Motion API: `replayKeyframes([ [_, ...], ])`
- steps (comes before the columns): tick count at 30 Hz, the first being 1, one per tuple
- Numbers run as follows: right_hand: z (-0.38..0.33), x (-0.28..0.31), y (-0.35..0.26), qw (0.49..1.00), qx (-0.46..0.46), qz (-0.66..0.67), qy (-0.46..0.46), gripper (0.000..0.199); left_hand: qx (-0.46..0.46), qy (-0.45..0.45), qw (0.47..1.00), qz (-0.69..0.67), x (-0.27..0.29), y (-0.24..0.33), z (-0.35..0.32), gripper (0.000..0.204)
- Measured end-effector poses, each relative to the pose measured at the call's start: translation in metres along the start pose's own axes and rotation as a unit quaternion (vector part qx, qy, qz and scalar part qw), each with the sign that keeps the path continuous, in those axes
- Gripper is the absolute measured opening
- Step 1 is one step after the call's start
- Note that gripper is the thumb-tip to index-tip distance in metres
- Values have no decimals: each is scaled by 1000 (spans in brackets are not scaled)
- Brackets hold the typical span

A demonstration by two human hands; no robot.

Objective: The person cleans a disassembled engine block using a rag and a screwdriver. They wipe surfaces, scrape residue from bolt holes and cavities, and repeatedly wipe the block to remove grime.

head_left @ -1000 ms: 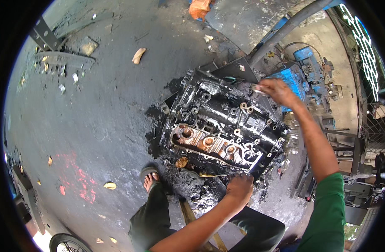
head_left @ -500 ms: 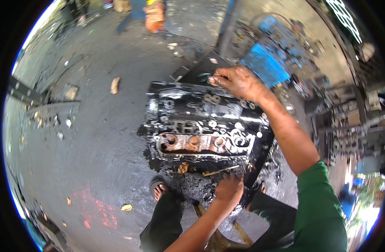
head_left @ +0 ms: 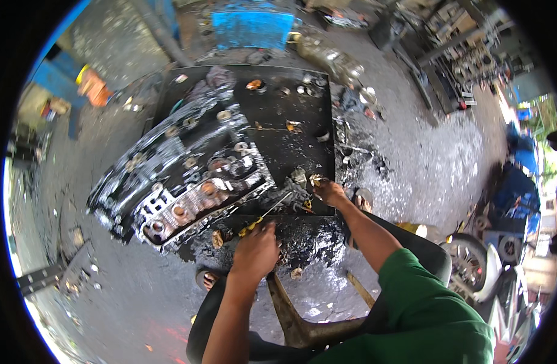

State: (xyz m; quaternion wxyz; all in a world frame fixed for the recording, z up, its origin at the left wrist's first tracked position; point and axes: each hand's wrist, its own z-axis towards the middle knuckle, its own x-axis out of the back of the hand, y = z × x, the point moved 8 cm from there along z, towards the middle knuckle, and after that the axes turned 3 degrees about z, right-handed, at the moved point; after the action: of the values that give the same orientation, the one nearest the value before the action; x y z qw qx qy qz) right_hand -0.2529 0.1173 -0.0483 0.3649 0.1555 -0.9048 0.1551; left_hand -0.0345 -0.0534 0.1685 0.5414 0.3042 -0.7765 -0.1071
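A grimy engine block (head_left: 175, 170) lies slanted on a dark flat sheet (head_left: 278, 109), with rusty round openings along its near side. My right hand (head_left: 330, 194) is at the sheet's near right corner, fingers closed by a small pale-golden piece (head_left: 316, 180) too small to name. Next to it is a dark crumpled heap (head_left: 298, 193), perhaps rag. My left hand (head_left: 257, 249) hovers or rests by a screwdriver (head_left: 251, 228) with a yellow handle, its thin shaft pointing away to the right. The left fingertips bend down out of sight, so whether they touch the handle is unclear.
Several small round metal parts (head_left: 305, 90) lie at the sheet's far right. Beyond it stands a blue box (head_left: 252, 29). Black oily muck (head_left: 309, 242) coats the ground by my feet. A stool-like frame (head_left: 284, 309) is between my legs; a wheel (head_left: 466, 261) is at right.
The view has swung, so the block now appears slanted at left. My right hand has gone from the block's far edge to the sheet's near right corner. The left stays near the screwdriver.
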Motion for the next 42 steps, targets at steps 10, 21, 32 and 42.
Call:
replayKeyframes([
  [10, 66, -103, 0, 964, -122, 216, 99, 62, 99, -167, 979, 63, -70, -15, -11, 48],
  [21, 34, -79, 28, 966, -62, 252, 17, 66, 35, -45, 998, 15, -50, -22, 5, 45],
  [32, -6, -135, -19, 943, 132, 99, 290, 32, 58, -100, 992, 41, -47, -23, -1, 47],
  [42, 57, -77, 65, 995, -6, 55, -77, 41, 53, -54, 997, 28, -46, -34, 3, 37],
])
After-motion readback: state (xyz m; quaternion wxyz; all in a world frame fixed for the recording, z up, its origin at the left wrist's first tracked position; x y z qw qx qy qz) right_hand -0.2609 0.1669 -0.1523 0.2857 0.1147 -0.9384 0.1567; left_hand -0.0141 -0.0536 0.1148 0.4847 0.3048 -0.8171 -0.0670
